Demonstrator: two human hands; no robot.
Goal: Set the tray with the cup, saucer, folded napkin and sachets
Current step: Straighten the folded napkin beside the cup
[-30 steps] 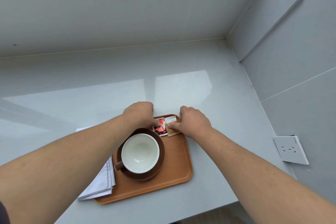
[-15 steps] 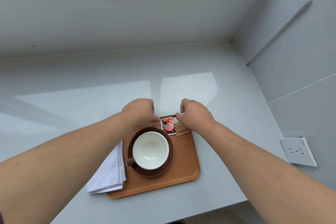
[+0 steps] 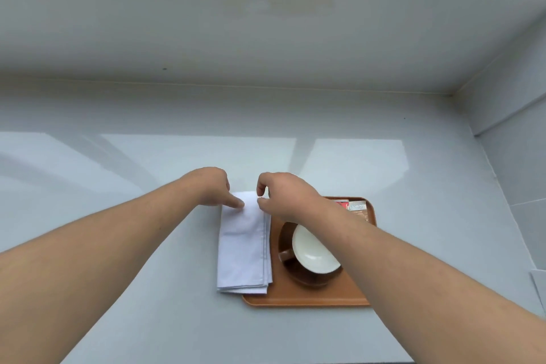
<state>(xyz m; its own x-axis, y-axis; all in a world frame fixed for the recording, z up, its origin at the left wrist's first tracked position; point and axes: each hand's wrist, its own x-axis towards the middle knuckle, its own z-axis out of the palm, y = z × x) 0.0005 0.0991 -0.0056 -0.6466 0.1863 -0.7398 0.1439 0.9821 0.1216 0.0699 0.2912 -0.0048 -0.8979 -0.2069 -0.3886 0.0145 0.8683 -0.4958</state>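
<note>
An orange-brown tray (image 3: 301,298) lies on the grey counter. On it a white cup (image 3: 313,254) stands on a dark brown saucer (image 3: 307,279), partly hidden by my right forearm. A red sachet (image 3: 342,203) and a brown sachet (image 3: 358,206) lie in the tray's far right corner. A folded white napkin (image 3: 243,248) lies against the tray's left edge, its right side overlapping the rim. My left hand (image 3: 211,186) presses a fingertip on the napkin's far end. My right hand (image 3: 283,195) hovers at the napkin's far right corner, thumb and finger curled close, holding nothing visible.
The grey counter (image 3: 118,186) ends at a back wall and a side wall on the right. A white wall socket (image 3: 539,287) shows at the right edge. The counter's front edge runs just below the tray.
Both hands have left the sachets and moved left to the far end of the napkin. The camera view has shifted left and upward.
</note>
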